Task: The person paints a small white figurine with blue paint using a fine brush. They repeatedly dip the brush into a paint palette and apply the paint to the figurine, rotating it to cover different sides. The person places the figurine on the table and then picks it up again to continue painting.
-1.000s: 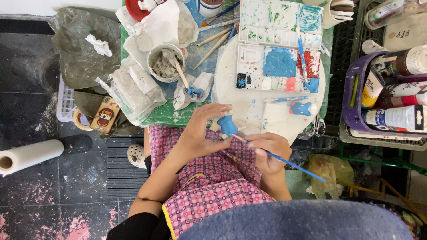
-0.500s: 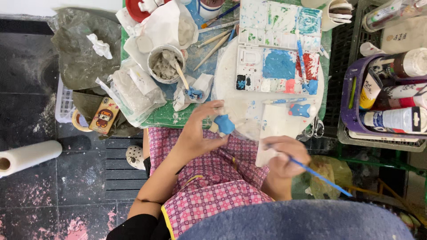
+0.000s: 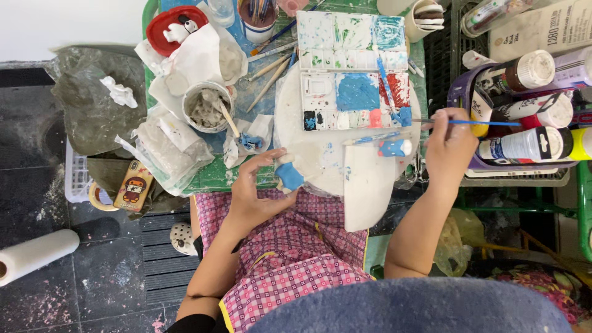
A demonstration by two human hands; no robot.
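While left hand (image 3: pixel 256 191) pinches blue clay piece (image 3: pixel 288 176), right hand (image 3: pixel 449 145) holds paintbrush (image 3: pixel 468 123), tip at palette (image 3: pixel 354 71) edge, blue paint in wells.

A round white turntable board (image 3: pixel 320 154) lies at the table's near edge, above the person's lap. On its far part rests a rectangular white plastic paint palette (image 3: pixel 351 68). The left hand (image 3: pixel 256 191) sits at the board's near left rim, fingers around a small blue-painted clay figure (image 3: pixel 288 176). The right hand (image 3: pixel 450 148) is at the board's right edge, holding a thin blue-handled brush (image 3: pixel 468 122) whose tip reaches the palette's right end. Right of that hand stands a purple plastic basket (image 3: pixel 459 92) (paint bottles lie inside). Left of the board sits a round cup of grey clay slip (image 3: pixel 206 108), and farther left, lower, a phone with a cartoon case (image 3: pixel 132 185).
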